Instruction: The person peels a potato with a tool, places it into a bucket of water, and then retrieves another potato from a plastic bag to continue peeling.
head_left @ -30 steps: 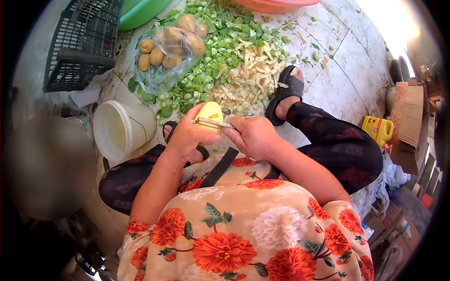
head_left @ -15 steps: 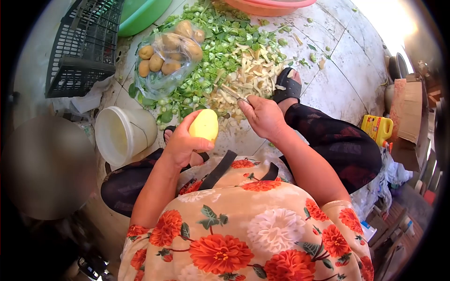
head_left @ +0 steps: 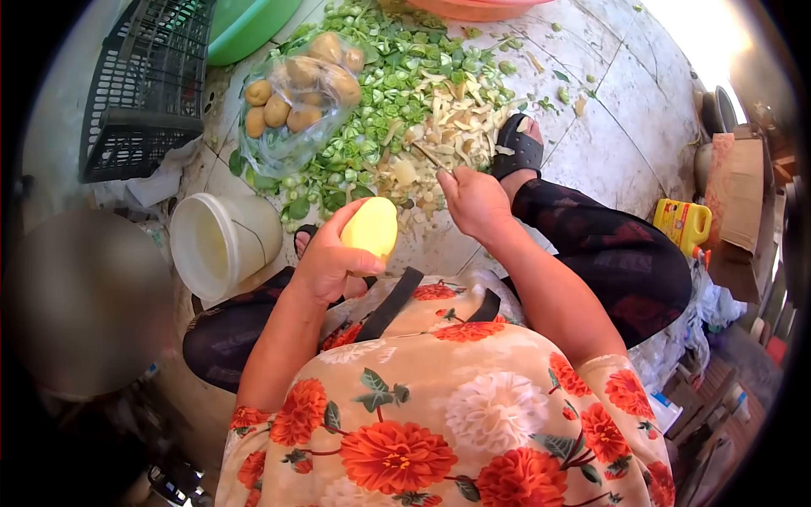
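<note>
My left hand [head_left: 325,258] is wrapped round a peeled yellow potato [head_left: 372,230], thumb across its lower end. To its right, my right hand [head_left: 473,203] grips a thin peeler [head_left: 429,157] whose tip points up and left; its blade is too small to make out. The potato and peeler are apart. Beneath the tool lies a pile of potato peelings [head_left: 456,118] on the floor, beside scattered green vegetable trimmings [head_left: 389,76]. Unpeeled potatoes [head_left: 276,110] sit in a clear plastic bag [head_left: 283,156] at the upper left.
A white bucket [head_left: 203,245] lies tilted at left, below a black crate [head_left: 148,93]. Green [head_left: 245,38] and pink basins [head_left: 481,8] stand at the top edge. My sandalled foot [head_left: 518,148] borders the peelings. A yellow jug [head_left: 683,221] and cardboard box [head_left: 739,194] are at right.
The peeler has swung to point more steeply upward, and my right hand has shifted slightly. A pale piece now shows on the peelings below it. My left hand still holds the potato.
</note>
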{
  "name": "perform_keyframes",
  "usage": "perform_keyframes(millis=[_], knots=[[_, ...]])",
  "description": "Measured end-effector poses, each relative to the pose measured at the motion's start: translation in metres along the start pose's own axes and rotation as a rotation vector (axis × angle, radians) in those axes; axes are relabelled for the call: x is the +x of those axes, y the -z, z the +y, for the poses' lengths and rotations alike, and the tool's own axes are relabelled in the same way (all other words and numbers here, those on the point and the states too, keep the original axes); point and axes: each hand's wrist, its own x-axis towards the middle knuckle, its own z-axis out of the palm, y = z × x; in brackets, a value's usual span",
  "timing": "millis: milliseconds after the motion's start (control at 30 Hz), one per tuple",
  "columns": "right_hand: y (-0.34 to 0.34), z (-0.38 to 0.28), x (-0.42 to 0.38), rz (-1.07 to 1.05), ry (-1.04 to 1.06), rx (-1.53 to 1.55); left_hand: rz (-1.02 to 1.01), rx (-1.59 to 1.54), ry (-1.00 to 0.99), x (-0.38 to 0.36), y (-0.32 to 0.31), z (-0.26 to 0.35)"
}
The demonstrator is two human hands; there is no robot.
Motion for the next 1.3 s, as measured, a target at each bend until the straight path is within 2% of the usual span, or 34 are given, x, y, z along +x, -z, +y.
perform_keyframes(millis=[33, 167, 233, 367, 433, 500, 567, 667, 800, 867, 967, 1033, 1067, 1133, 1167, 1233, 1300], knots=[[0.005, 0.006, 0.008, 0.104, -0.129, 0.058, 0.006, 0.012, -0.011, -0.003, -0.002, 0.0], [0.011, -0.017, -0.007, 0.094, -0.008, 0.149, 0.044, -0.005, -0.084, 0.001, -0.008, 0.001], [0.005, -0.027, -0.017, -0.057, 0.07, 0.266, 0.048, -0.005, -0.139, 0.004, -0.009, 0.003], [0.014, -0.041, -0.023, -0.188, 0.124, 0.145, 0.098, 0.004, -0.174, 0.01, -0.005, -0.007], [0.013, -0.042, -0.025, -0.175, 0.117, 0.142, 0.153, 0.251, -0.272, 0.014, -0.001, -0.014], [0.011, -0.037, -0.023, -0.161, 0.11, 0.137, 0.162, 0.352, -0.286, 0.012, 0.0, -0.013], [-0.002, -0.016, -0.014, -0.224, -0.043, -0.082, 0.169, 0.459, -0.301, 0.009, -0.003, -0.011], [-0.014, 0.007, -0.006, -0.13, -0.117, 0.037, 0.089, 0.39, -0.42, 0.008, -0.006, -0.007], [0.018, -0.024, -0.008, -0.141, -0.092, 0.172, 0.197, 0.544, -0.46, 0.013, 0.001, -0.007], [0.022, -0.038, -0.021, -0.149, 0.049, 0.313, 0.221, 0.631, -0.455, 0.015, -0.001, -0.006], [0.016, -0.043, -0.031, -0.137, 0.151, 0.236, 0.243, 0.644, -0.502, 0.012, 0.001, -0.009], [0.013, -0.039, -0.029, -0.141, 0.11, 0.189, 0.225, 0.654, -0.458, 0.008, -0.002, -0.008], [0.003, -0.026, -0.024, -0.159, 0.039, 0.07, 0.218, 0.656, -0.461, 0.005, -0.008, -0.007], [-0.004, -0.013, -0.018, -0.161, -0.044, -0.044, 0.06, 0.484, -0.647, 0.0, -0.019, -0.003], [-0.006, -0.01, -0.013, -0.137, -0.068, -0.019, 0.067, 0.479, -0.657, 0.001, -0.017, 0.0], [-0.001, -0.018, -0.013, -0.131, -0.089, 0.005, 0.185, 0.66, -0.551, -0.001, -0.01, 0.002], [0.016, -0.03, -0.016, -0.108, -0.058, 0.136, 0.21, 0.657, -0.537, 0.002, -0.007, 0.001]])
